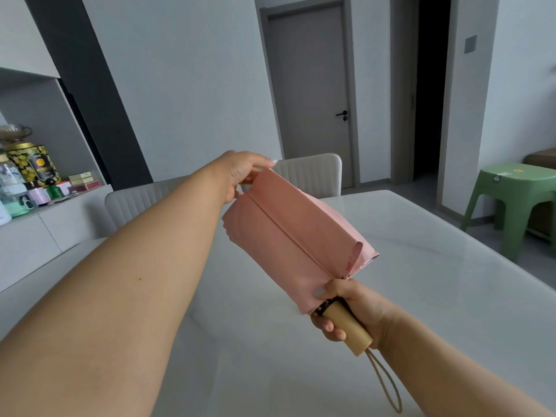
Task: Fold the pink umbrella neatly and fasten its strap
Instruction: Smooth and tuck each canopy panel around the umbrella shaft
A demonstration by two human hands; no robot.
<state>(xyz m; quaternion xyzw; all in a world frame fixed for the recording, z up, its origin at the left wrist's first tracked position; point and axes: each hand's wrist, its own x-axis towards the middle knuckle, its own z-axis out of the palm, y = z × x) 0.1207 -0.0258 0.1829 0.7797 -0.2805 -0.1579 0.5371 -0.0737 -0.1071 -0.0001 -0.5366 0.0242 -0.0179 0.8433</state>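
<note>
The pink umbrella (288, 236) is collapsed and held in the air above the white table (421, 281), its canopy lying in loose flat pleats. My right hand (349, 308) grips the pale wooden handle (346, 326), thumb against the canopy's lower edge. A beige wrist loop (388, 383) hangs from the handle's end. My left hand (243, 173) pinches the fabric at the far tip of the canopy. A short pink strap (356, 254) sticks out near the canopy's lower right edge, unfastened.
Two white chairs (310, 173) stand at the table's far side. A green plastic stool (511, 200) stands at the right. A sideboard (45, 218) at the left carries tins, bottles and boxes. A grey door (310, 94) is shut in the back wall.
</note>
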